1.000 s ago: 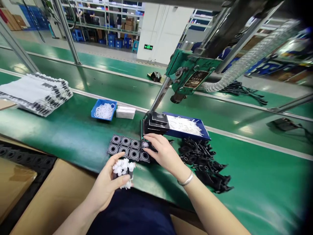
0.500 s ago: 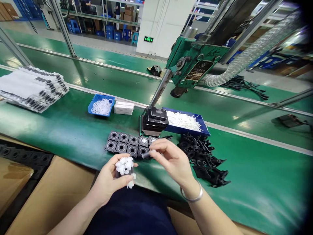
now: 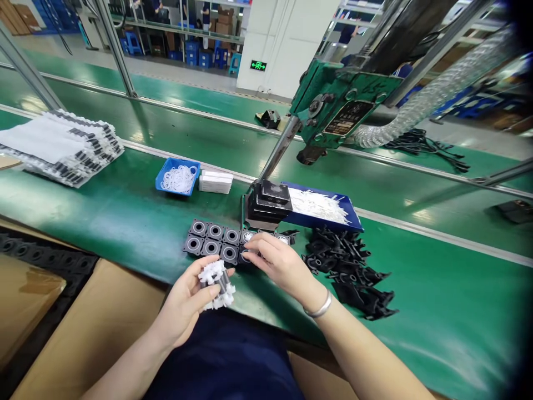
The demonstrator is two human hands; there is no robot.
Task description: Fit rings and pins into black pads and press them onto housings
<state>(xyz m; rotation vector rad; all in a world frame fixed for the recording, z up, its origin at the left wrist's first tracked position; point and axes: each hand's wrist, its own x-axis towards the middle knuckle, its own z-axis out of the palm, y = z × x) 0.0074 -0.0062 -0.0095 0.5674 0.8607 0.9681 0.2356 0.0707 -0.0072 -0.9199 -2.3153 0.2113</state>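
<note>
Left hand (image 3: 189, 303), near edge of the green belt (image 3: 125, 222): fingers curled shut around a bunch of small white plastic parts (image 3: 216, 284).

Right hand (image 3: 280, 262), just right of it: palm down, fingers loosely together, tips resting on the right end of a block of black square frames (image 3: 214, 243) laid in two rows on the belt. Whether it pinches a part, cannot tell. Metal bangle (image 3: 318, 308) on the wrist.

Right of the frames: heap of loose black parts (image 3: 347, 266). Behind: black press block (image 3: 268, 203) under a green machine (image 3: 337, 111), touching a dark blue tray (image 3: 325, 214) of white pieces. Far left: small blue bin (image 3: 178, 176) of white rings, white box (image 3: 215, 181) beside it.
</note>
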